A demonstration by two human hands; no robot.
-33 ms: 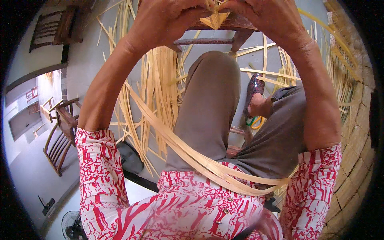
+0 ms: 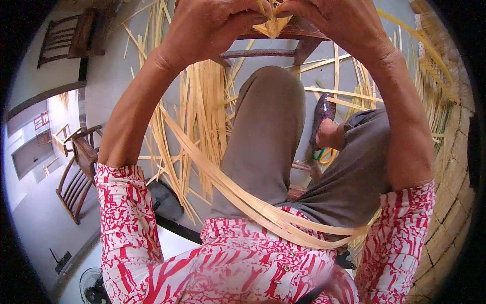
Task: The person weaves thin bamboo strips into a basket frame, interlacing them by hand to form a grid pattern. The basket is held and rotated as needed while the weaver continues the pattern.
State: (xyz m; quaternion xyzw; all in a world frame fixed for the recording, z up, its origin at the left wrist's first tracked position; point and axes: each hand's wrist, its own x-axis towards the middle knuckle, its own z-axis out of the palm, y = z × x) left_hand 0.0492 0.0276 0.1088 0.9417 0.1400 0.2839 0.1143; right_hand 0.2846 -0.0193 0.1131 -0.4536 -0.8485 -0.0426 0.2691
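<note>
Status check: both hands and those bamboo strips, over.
Left hand and right hand both pinching the folded strip piece. Long strips trail across the lap. Loose strips litter the floor; nothing blocking the hands.

Soft daylight, heavy fisheye bend.

Even, diffuse light fills the scene, brightest on the pale floor [image 2: 109,76] at upper left; shadows are faint and short, with no harsh glare. A black circular vignette cuts off all four corners, and straight lines such as the brick wall [image 2: 450,177] curve sharply toward the rim. The patterned red-and-white shirt [image 2: 238,268] at the lower edge is soft and smeared, too near the lens to be sharp; the centre is crisp.
</note>
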